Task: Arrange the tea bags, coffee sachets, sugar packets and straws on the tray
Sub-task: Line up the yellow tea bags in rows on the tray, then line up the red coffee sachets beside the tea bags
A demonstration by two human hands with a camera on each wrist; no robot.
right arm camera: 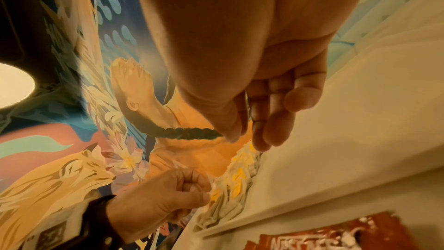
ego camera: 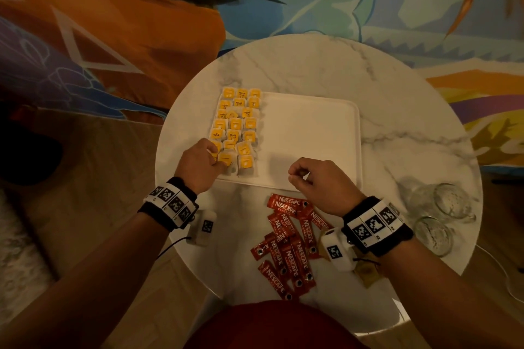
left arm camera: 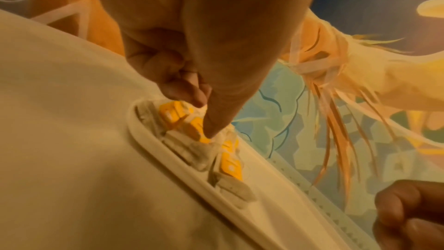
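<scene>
A white tray [ego camera: 312, 136] lies on a round marble table [ego camera: 312, 65]. Several yellow-tagged tea bags [ego camera: 236, 125] fill its left part in rows. My left hand [ego camera: 215, 160] is at the tray's near-left corner and pinches a tea bag [left arm camera: 209, 140] between thumb and curled fingers. My right hand [ego camera: 297, 176] hovers over the tray's front edge with loosely curled fingers, holding nothing. Red coffee sachets [ego camera: 289, 244] lie in a loose pile on the table in front of the tray. A brown sugar packet [ego camera: 365, 272] peeks out under my right wrist. No straws are in view.
Two clear glass jars [ego camera: 450, 204] lie on their sides at the table's right edge. The right two thirds of the tray hold nothing. Beyond the table a colourful mural wall rises. A wooden floor lies to the left.
</scene>
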